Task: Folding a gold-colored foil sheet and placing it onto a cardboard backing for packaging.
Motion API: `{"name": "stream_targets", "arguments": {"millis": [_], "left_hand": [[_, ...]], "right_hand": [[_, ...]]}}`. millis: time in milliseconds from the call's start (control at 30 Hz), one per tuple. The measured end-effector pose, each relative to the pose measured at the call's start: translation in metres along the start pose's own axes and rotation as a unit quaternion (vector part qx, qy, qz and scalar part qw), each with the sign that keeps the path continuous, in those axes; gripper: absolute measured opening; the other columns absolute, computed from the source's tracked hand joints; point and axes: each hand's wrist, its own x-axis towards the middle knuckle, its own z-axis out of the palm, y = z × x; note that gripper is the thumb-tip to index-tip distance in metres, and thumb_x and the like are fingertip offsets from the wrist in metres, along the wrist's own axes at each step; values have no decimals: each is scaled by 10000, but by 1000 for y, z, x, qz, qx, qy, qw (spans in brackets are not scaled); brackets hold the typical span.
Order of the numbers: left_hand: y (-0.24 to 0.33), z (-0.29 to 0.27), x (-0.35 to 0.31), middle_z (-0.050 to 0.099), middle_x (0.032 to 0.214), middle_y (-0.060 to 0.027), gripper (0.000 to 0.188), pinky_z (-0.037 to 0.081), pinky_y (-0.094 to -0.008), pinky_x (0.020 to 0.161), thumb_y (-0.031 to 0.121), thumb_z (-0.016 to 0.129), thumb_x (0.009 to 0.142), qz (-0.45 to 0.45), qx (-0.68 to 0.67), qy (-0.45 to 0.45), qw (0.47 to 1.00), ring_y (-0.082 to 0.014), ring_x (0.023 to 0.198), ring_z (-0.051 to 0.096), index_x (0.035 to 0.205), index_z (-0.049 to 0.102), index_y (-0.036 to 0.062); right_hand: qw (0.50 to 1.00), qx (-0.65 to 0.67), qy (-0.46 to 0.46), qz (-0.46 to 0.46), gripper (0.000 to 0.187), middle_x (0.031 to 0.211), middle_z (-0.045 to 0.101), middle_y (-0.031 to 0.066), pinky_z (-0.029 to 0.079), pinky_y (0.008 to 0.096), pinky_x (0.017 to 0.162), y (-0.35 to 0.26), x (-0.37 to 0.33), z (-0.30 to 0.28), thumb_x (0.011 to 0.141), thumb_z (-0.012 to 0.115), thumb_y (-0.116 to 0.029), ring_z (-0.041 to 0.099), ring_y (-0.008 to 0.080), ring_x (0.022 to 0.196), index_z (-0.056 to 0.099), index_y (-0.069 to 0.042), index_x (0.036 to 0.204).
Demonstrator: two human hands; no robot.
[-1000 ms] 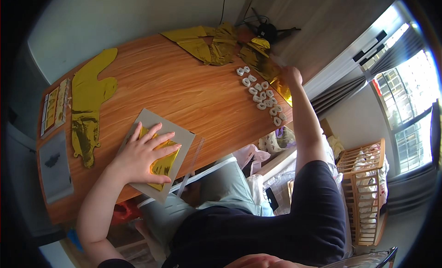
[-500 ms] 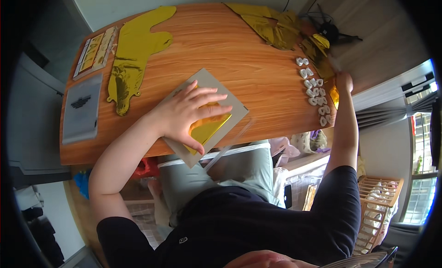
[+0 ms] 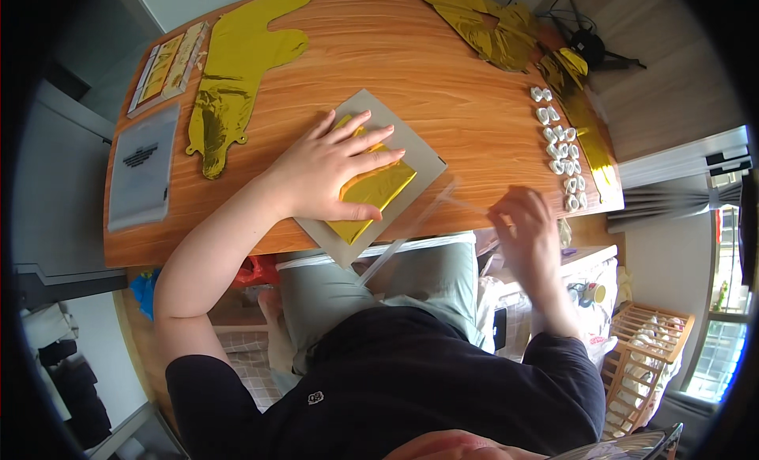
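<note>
My left hand (image 3: 332,167) lies with fingers spread on a folded piece of shiny gold foil (image 3: 378,195). The foil rests on a grey board (image 3: 407,132), set cornerwise at the table's front edge. My right hand (image 3: 528,227) is to the right of the board, above the front edge, with thumb and fingers pinched together. A thin clear strip (image 3: 407,230) slants past the board's right side and hangs over the edge; a faint blurred length of it runs to my right fingertips.
A large gold foil balloon (image 3: 229,72) lies flat at the left, beside a flat box (image 3: 168,68) and a clear plastic sleeve (image 3: 142,167). Several small white rolled pieces (image 3: 563,151) stand in rows at the right, near more gold foil (image 3: 593,147). A black stand (image 3: 589,49) is behind.
My right hand has come from the table's right edge leftward and nearer, toward the board. My left hand stays spread on the foil. The whole view has shifted slightly.
</note>
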Motion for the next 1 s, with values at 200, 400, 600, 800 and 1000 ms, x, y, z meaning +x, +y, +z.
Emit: {"name": "stream_targets", "arguments": {"millis": [200,400,600,800,1000], "left_hand": [[-4,8,3,342,1672,-75,902,157,-637,1252,886,384,882,6,12,18,1000,-383,1566,223,1578,428,313],[0,7,2,319,1682,-80,953,117,-623,1262,911,382,849,-7,-6,11,1000,-369,1576,193,1587,415,309],[1,8,1,310,1685,-81,974,118,-608,1267,880,395,874,11,-7,1,1000,-357,1580,189,1622,346,258],[8,5,0,296,1692,-74,959,117,-592,1275,806,472,907,12,-12,6,1000,-343,1580,197,1649,262,235],[9,5,-1,298,1691,-66,916,118,-590,1276,760,531,915,11,-2,-3,1000,-323,1581,201,1630,322,228]], "right_hand": [[999,-49,5,21,116,1058,669,85,485,416,932,-28,0,11,850,767,-100,623,302,1100,714,-68,948],[992,-112,61,-10,77,1037,616,67,473,428,894,-27,6,25,881,687,-130,590,294,1092,667,-97,948],[992,-71,71,74,102,1046,664,67,476,421,911,-39,20,39,892,750,-149,620,287,1084,714,-82,960],[991,-25,111,74,105,976,668,50,467,413,896,-55,27,59,871,773,-166,627,278,1042,725,-81,911],[991,37,120,40,121,972,664,57,458,410,907,-52,20,67,866,765,-137,621,278,1020,752,-84,974]]}}
